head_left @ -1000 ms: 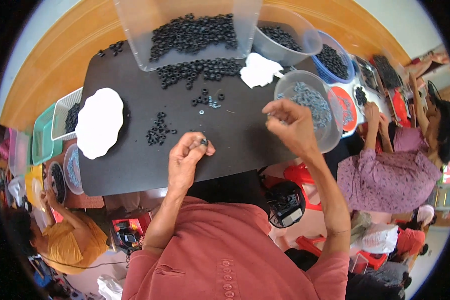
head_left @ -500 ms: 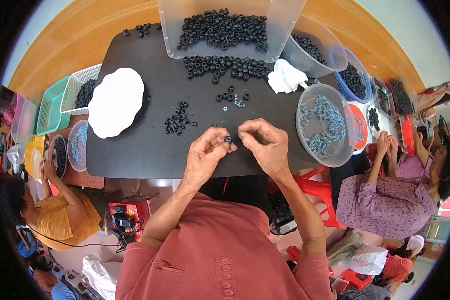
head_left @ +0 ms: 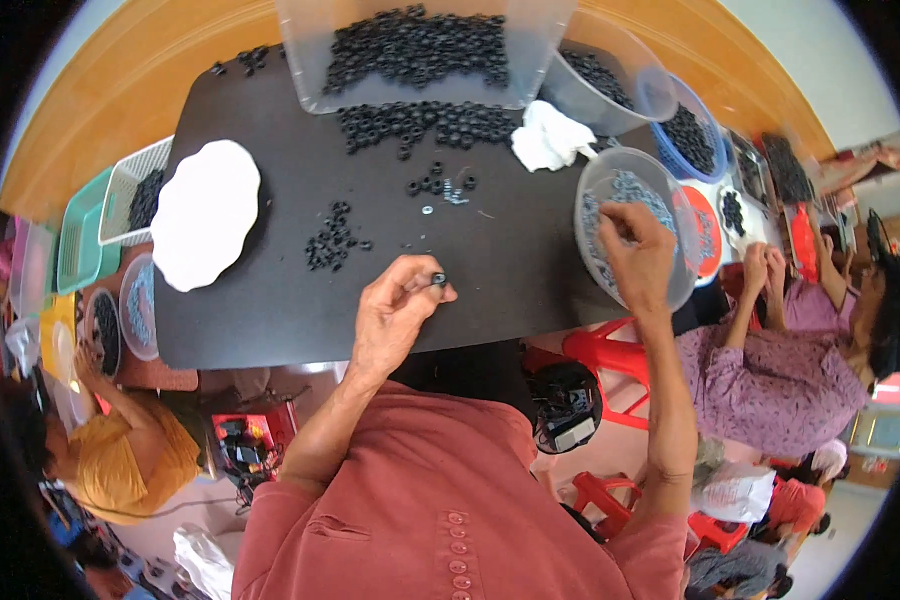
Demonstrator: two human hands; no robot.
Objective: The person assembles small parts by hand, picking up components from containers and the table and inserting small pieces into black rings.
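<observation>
My left hand (head_left: 395, 310) is above the near part of the dark table (head_left: 510, 260). Thumb and fingers pinch a small black knob-like part (head_left: 439, 279) with a hole facing up. My right hand (head_left: 637, 255) reaches over the round clear tub (head_left: 686, 270) at the right, its fingers curled down at the small blue-grey metal pieces (head_left: 628, 187) inside. Whether it grips one of them is hidden. Beyond my left hand lies a pile of small black parts (head_left: 336, 240). A few rounder black parts, a small pale ring (head_left: 427, 210) and several metal pieces (head_left: 456, 192) lie farther back.
A clear bin (head_left: 305, 60) of black parts stands at the far edge, with more spilled before it. A white cloth (head_left: 550, 137), a clear tub (head_left: 660, 85) and a blue basket (head_left: 715, 135) are at the far right. A white scalloped plate (head_left: 205, 215) lies left. People sit on both sides.
My right hand has moved from beside my left hand to the clear tub on the right. The left hand keeps its pinch on the black part. The whole view has shifted slightly.
</observation>
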